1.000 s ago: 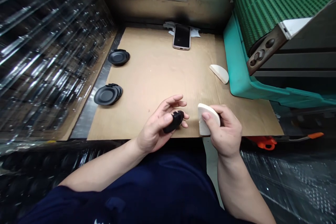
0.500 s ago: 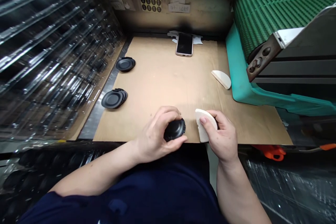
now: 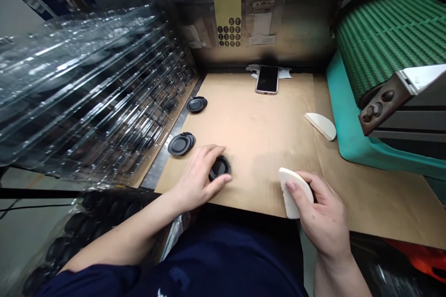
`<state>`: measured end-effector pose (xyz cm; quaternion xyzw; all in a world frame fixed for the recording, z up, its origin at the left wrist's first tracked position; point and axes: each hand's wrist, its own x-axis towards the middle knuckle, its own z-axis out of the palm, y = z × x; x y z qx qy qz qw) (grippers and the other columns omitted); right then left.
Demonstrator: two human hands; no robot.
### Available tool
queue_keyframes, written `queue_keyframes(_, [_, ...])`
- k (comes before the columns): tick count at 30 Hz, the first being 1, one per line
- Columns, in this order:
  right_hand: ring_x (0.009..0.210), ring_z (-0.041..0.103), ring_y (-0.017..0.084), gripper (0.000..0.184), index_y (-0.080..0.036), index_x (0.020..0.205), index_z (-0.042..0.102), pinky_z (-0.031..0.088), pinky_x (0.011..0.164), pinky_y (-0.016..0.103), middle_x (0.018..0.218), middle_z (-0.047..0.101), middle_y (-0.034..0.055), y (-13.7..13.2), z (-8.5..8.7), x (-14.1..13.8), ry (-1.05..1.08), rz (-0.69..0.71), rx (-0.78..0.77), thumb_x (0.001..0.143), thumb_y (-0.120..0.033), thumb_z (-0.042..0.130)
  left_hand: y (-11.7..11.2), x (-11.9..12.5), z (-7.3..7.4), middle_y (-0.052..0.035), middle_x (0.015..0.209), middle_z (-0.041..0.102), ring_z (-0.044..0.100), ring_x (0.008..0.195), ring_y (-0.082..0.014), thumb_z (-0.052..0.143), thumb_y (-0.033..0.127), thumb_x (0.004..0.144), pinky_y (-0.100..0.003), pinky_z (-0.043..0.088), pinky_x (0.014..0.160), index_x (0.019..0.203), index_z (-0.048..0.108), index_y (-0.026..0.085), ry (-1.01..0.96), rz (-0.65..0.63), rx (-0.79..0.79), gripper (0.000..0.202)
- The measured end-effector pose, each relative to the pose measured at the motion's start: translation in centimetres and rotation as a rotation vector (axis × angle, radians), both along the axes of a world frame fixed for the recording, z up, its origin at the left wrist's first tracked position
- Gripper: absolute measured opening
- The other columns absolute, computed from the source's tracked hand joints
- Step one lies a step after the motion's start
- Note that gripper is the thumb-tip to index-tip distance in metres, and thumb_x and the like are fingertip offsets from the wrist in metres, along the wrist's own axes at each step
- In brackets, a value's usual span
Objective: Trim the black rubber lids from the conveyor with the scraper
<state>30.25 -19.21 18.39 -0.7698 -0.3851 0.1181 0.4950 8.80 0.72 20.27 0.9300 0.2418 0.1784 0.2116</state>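
My left hand (image 3: 197, 178) grips a round black disc (image 3: 220, 168) from above, low over the tan cardboard sheet (image 3: 258, 125). My right hand (image 3: 324, 209) holds a white half-round foam piece (image 3: 291, 192) upright, near the sheet's front edge. A matching white piece (image 3: 320, 126) lies flat to the right. Left of my left hand sit a small stack of black discs (image 3: 181, 144) and, farther back, another black disc stack (image 3: 196, 104).
A phone (image 3: 267, 80) lies at the back of the cardboard. Stacked clear plastic trays (image 3: 90, 88) rise along the left. A green conveyor belt (image 3: 393, 41) in a teal frame (image 3: 348, 111) runs along the right. Something orange (image 3: 418, 260) shows at lower right.
My left hand has turned the black disc flatter and lowered it toward the cardboard. The whole view has tilted up, showing more of the back wall. The right hand still holds its white piece.
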Motion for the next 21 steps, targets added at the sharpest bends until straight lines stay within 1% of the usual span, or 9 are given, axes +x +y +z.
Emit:
queue_keyframes(1, [0.082, 0.065, 0.019, 0.020, -0.028, 0.099, 0.071, 0.050, 0.073, 0.030, 0.093, 0.071, -0.0006, 0.0, 0.0, 0.0, -0.003, 0.009, -0.001, 0.093, -0.047, 0.067, -0.2, -0.2, 0.0, -0.0163, 0.138, 0.052, 0.049, 0.127, -0.0310, 0.064, 0.043, 0.093, -0.050, 0.042, 0.109, 0.146, 0.042, 0.020, 0.057, -0.044, 0.024, 0.061])
queue_keyframes(3, [0.082, 0.065, 0.019, 0.021, -0.027, 0.098, 0.070, 0.051, 0.073, 0.030, 0.093, 0.071, 0.0000, 0.0, 0.1, 0.0, -0.005, 0.018, 0.001, 0.093, -0.047, 0.066, -0.5, -0.5, 0.0, -0.0156, 0.136, 0.053, 0.049, 0.126, -0.0314, 0.062, 0.042, 0.094, -0.051, 0.042, 0.109, 0.146, 0.044, 0.022, 0.144, -0.103, 0.050, 0.059])
queue_keyframes(5, [0.081, 0.065, 0.019, 0.021, -0.027, 0.097, 0.070, 0.051, 0.072, 0.030, 0.092, 0.070, 0.0003, 0.1, 0.2, 0.0, -0.009, 0.015, 0.004, 0.093, -0.047, 0.065, -0.5, -0.5, 0.2, -0.0158, 0.132, 0.055, 0.051, 0.122, -0.0302, 0.059, 0.040, 0.095, -0.049, 0.044, 0.107, 0.145, 0.045, 0.021, 0.162, -0.113, 0.063, 0.055])
queue_keyframes(9, [0.079, 0.066, 0.019, 0.020, -0.028, 0.096, 0.070, 0.052, 0.070, 0.029, 0.090, 0.070, -0.0003, 0.2, 0.3, 0.0, -0.022, 0.019, 0.011, 0.094, -0.047, 0.065, 1.1, -0.3, 1.0, -0.0160, 0.125, 0.056, 0.052, 0.118, -0.0317, 0.060, 0.041, 0.093, -0.051, 0.046, 0.105, 0.145, 0.046, 0.017, 0.111, 0.020, 0.172, 0.059])
queue_keyframes(12, [0.077, 0.066, 0.020, 0.022, -0.027, 0.095, 0.070, 0.053, 0.067, 0.029, 0.089, 0.071, 0.0010, 0.3, 0.4, 0.0, -0.029, 0.027, 0.017, 0.093, -0.048, 0.065, 3.6, 0.1, 2.1, -0.0136, 0.120, 0.056, 0.052, 0.117, -0.0317, 0.057, 0.041, 0.094, -0.051, 0.044, 0.106, 0.137, 0.053, 0.019, 0.117, 0.150, 0.275, 0.048])
queue_keyframes(14, [0.078, 0.067, 0.020, 0.023, -0.026, 0.095, 0.070, 0.054, 0.067, 0.030, 0.090, 0.071, 0.0017, 0.3, 0.4, 0.0, -0.031, 0.027, 0.016, 0.094, -0.048, 0.064, 6.0, 0.7, 2.8, -0.0137, 0.124, 0.055, 0.050, 0.120, -0.0318, 0.057, 0.043, 0.093, -0.050, 0.043, 0.108, 0.133, 0.056, 0.019, 0.128, 0.226, 0.314, 0.046])
queue_keyframes(17, [0.080, 0.068, 0.020, 0.022, -0.027, 0.097, 0.070, 0.054, 0.069, 0.029, 0.092, 0.072, 0.0010, 0.3, 0.3, 0.0, -0.034, 0.025, 0.019, 0.094, -0.047, 0.063, 9.9, 2.1, 3.4, -0.0156, 0.132, 0.052, 0.047, 0.124, -0.0330, 0.058, 0.052, 0.091, -0.048, 0.040, 0.111, 0.132, 0.057, 0.017, 0.218, 0.400, 0.355, 0.053])
queue_keyframes(19, [0.080, 0.067, 0.019, 0.021, -0.027, 0.096, 0.070, 0.053, 0.070, 0.028, 0.091, 0.071, -0.0001, 0.3, 0.2, 0.0, -0.033, 0.025, 0.026, 0.094, -0.047, 0.064, 12.3, 3.2, 3.7, -0.0169, 0.130, 0.053, 0.047, 0.124, -0.0344, 0.056, 0.058, 0.090, -0.047, 0.041, 0.109, 0.131, 0.057, 0.015, 0.300, 0.510, 0.353, 0.059])
queue_keyframes(21, [0.080, 0.067, 0.019, 0.021, -0.027, 0.095, 0.070, 0.053, 0.070, 0.028, 0.090, 0.071, -0.0007, 0.3, 0.3, 0.0, -0.033, 0.024, 0.031, 0.094, -0.047, 0.064, 14.4, 4.2, 3.7, -0.0193, 0.126, 0.055, 0.047, 0.123, -0.0372, 0.054, 0.062, 0.089, -0.049, 0.042, 0.105, 0.127, 0.059, 0.013, 0.349, 0.568, 0.341, 0.062])
